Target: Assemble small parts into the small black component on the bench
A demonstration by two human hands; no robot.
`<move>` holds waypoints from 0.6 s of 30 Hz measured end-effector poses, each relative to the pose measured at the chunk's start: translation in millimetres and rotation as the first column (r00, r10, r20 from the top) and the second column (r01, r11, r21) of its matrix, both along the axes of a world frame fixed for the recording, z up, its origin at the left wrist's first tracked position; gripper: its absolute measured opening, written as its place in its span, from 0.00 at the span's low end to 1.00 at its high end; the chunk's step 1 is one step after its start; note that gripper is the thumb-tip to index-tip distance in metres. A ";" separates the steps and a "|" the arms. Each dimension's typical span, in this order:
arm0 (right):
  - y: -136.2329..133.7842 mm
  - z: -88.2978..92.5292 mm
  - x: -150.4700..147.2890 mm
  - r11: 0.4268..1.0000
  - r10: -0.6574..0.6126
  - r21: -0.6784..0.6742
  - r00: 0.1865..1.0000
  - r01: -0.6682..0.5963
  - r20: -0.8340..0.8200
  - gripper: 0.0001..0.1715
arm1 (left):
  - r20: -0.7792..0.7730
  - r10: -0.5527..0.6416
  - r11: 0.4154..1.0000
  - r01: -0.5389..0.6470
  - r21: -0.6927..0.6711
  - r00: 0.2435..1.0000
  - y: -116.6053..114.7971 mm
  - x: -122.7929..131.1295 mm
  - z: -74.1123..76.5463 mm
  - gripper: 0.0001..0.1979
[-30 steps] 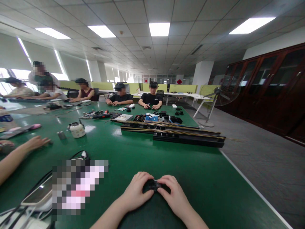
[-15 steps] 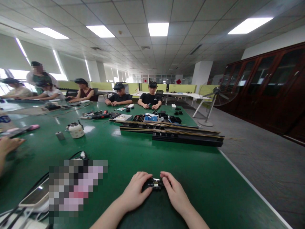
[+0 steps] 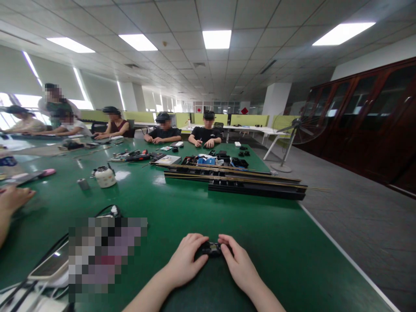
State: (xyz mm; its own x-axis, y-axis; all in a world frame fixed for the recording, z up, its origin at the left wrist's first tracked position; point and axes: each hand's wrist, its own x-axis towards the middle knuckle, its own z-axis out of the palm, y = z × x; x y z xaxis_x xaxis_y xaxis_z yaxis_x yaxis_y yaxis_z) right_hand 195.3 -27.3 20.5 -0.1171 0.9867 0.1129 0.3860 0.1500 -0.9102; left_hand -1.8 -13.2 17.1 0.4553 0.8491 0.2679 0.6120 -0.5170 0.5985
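A small black part (image 3: 211,249) with a bit of metal on top rests low on the green table (image 3: 169,203), close to me. My left hand (image 3: 185,260) curls round its left end, fingers pinched on it. My right hand (image 3: 238,264) grips its right end with the fingertips, and a dark pad lies under both wrists.
A long stack of black rails with brass strips (image 3: 240,184) crosses the table ahead. A white jar (image 3: 105,177) and a small cylinder (image 3: 83,183) stand to the left. A phone and cables (image 3: 48,268) lie at lower left. Another person's hand (image 3: 14,197) rests at the left edge; several people sit at the far end. A floor fan (image 3: 294,134) stands to the right.
My hands stay on the small black part, fingers shifting slightly. The other person's hand at the left has drawn back toward the table edge.
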 end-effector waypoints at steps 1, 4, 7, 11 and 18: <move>0.0 0.0 -0.2 1.000 -0.003 0.002 1.000 0.003 -0.005 0.19 | -0.001 0.001 1.000 -0.001 -0.001 1.000 -0.6 0.1 -0.3 0.20; -0.4 0.8 -1.1 1.000 -0.006 0.004 1.000 0.006 -0.011 0.18 | -0.002 -0.003 1.000 0.003 0.001 1.000 -2.2 0.4 -0.5 0.21; -1.5 1.9 -2.4 1.000 -0.006 0.000 1.000 0.006 -0.011 0.19 | -0.016 0.051 0.998 -0.051 0.036 0.999 0.5 -4.1 3.3 0.22; -3.8 2.4 -3.8 1.000 -0.013 -0.013 1.000 0.012 -0.013 0.19 | -0.138 0.469 0.878 -0.445 0.175 0.872 14.4 -28.5 15.5 0.18; -9.4 6.0 -7.3 0.999 -0.015 -0.031 1.000 0.015 0.014 0.20 | -0.312 0.798 0.582 -0.795 0.174 0.516 24.0 -79.7 29.9 0.21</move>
State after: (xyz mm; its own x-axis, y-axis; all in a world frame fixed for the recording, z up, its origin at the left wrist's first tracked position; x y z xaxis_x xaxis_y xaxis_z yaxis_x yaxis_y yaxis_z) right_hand 188.0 -36.7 26.5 -0.1038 0.9913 0.0805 0.4004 0.1157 -0.9090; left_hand -81.5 10.8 47.0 -0.3541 0.8995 0.2559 0.9180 0.2822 0.2786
